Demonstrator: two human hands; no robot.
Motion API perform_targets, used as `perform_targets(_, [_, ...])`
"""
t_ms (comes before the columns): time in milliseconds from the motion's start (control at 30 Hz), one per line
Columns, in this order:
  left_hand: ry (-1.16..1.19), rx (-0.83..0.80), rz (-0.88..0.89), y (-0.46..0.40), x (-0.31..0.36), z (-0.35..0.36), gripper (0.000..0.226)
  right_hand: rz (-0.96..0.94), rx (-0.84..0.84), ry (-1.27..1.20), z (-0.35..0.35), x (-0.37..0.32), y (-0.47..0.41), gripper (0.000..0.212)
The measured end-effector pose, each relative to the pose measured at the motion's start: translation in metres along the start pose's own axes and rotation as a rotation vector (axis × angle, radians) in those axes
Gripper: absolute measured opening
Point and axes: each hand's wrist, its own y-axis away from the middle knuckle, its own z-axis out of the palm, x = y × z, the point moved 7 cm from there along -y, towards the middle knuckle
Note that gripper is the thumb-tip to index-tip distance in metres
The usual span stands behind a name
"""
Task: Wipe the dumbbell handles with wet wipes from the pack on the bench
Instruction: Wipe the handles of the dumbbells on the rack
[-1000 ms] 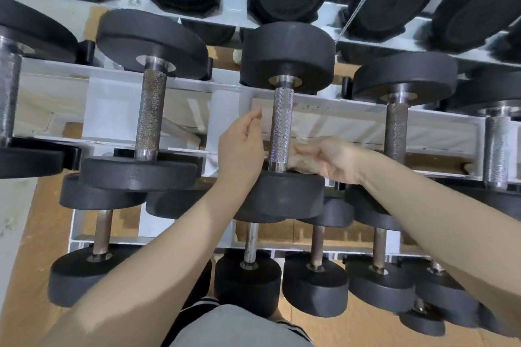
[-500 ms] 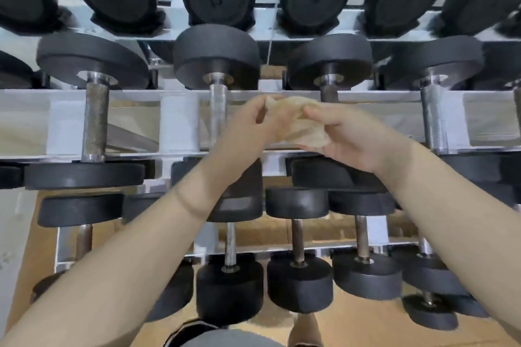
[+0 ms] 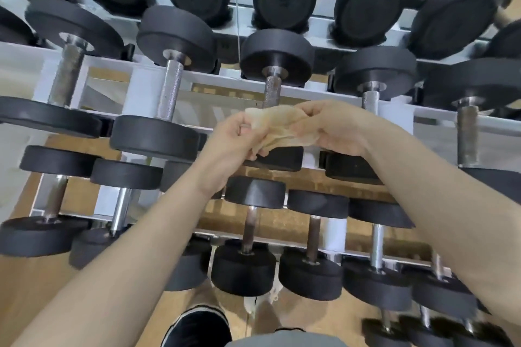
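Dumbbell rack (image 3: pixel 310 91), white-framed, fills the view in three tiers; we look down on it from above. Each dumbbell lies with its handle running near to far across the rails. The middle tier carries the dumbbell (image 3: pixel 275 65) nearest our work, its knurled handle (image 3: pixel 272 91) showing rust-brown just beyond the hands. We judge the dumbbells heavy and rigid, best left seated on the rails and wiped in place; the knurling should catch cloth, so the wipe may drag rather than slide.

Left hand (image 3: pixel 235 139) and right hand (image 3: pixel 329 128) are held together in front of that handle, each pinching an edge of the wet wipe (image 3: pixel 277 131), which is stretched between them. The wipe is crumpled, yellowish, thin and limp; we judge it light, damp and easily torn, best held by its edges to open it, then wrapped round the handle. The pack and the desk are out of view.
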Motion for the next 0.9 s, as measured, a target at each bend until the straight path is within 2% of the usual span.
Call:
perform_targets(67, [-0.035, 0.085, -0.009, -0.004, -0.003, -0.004, 0.008, -0.039, 0.044, -0.089, -0.006, 0.000, -0.007, 0.021])
perform_targets(167, [-0.083, 0.189, -0.035, -0.019, -0.011, -0.012, 0.015, -0.113, 0.172, -0.254, -0.021, 0.004, -0.016, 0.034])
perform_targets(267, [-0.165, 0.258, 0.027, -0.043, -0.009, -0.018, 0.021, -0.194, 0.477, -0.334, -0.052, 0.007, -0.011, 0.013])
perform_targets(333, [-0.206, 0.249, 0.037, -0.062, -0.005, -0.015, 0.014, -0.194, 0.691, -0.282, -0.070, 0.010, -0.006, 0.015])
perform_targets(367, [-0.227, 0.228, 0.009, -0.071, -0.004, -0.012, 0.016, -0.181, 0.740, -0.249, -0.073, 0.011, -0.009, 0.020])
perform_targets(467, [-0.272, 0.126, -0.162, -0.091, -0.012, -0.005, 0.058, -0.096, 0.733, -0.144, -0.071, 0.005, -0.035, 0.029])
perform_targets(500, [-0.229, 0.090, -0.204, -0.096, -0.016, -0.004, 0.065, -0.056, 0.715, -0.111, -0.069, 0.003, -0.047, 0.030])
perform_targets(600, [-0.062, 0.007, -0.266, -0.108, -0.030, -0.003, 0.057, 0.027, 0.775, -0.126, -0.068, 0.006, -0.081, 0.026])
perform_targets(700, [-0.046, -0.002, -0.240, -0.113, -0.043, -0.001, 0.047, 0.071, 0.829, -0.134, -0.061, 0.011, -0.103, 0.028])
perform_targets(900, [0.101, -0.003, -0.221, -0.120, -0.050, 0.001, 0.048, -0.074, 0.760, 0.065, -0.053, 0.006, -0.105, 0.033])
